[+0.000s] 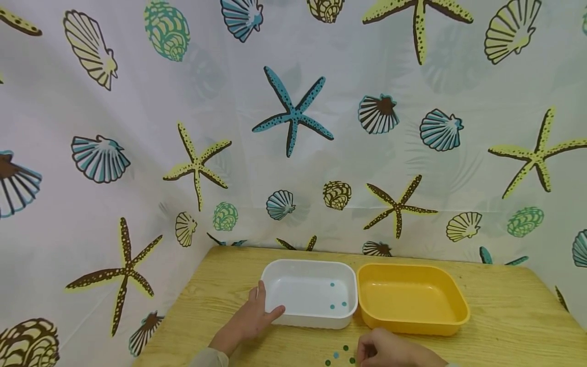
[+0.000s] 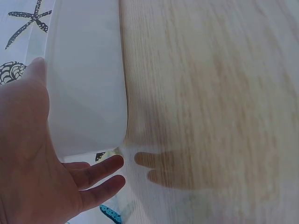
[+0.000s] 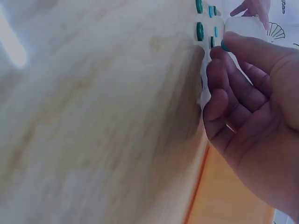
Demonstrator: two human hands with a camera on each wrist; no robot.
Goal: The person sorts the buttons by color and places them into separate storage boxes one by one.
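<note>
Around the left end of the white tray (image 1: 308,322), my left hand (image 1: 251,317) rests with its thumb along the front wall and its fingers loosely extended past the end. In the left wrist view the tray's side (image 2: 88,79) lies against the palm. Three small blue discs (image 1: 332,307) lie in that tray, toward its right. My right hand (image 1: 385,348) is low over the table in front of the trays. Its thumb and index finger pinch a small teal disc (image 3: 225,45), mostly covered by the fingertips; the other fingers are curled.
Left of the right hand, green discs (image 1: 346,348) and a light blue disc (image 1: 336,355) lie on the wooden table (image 1: 509,311). A yellow tray (image 1: 412,329) stands against the white tray's right side. A curtain (image 1: 348,163) printed with shells and starfish surrounds the table.
</note>
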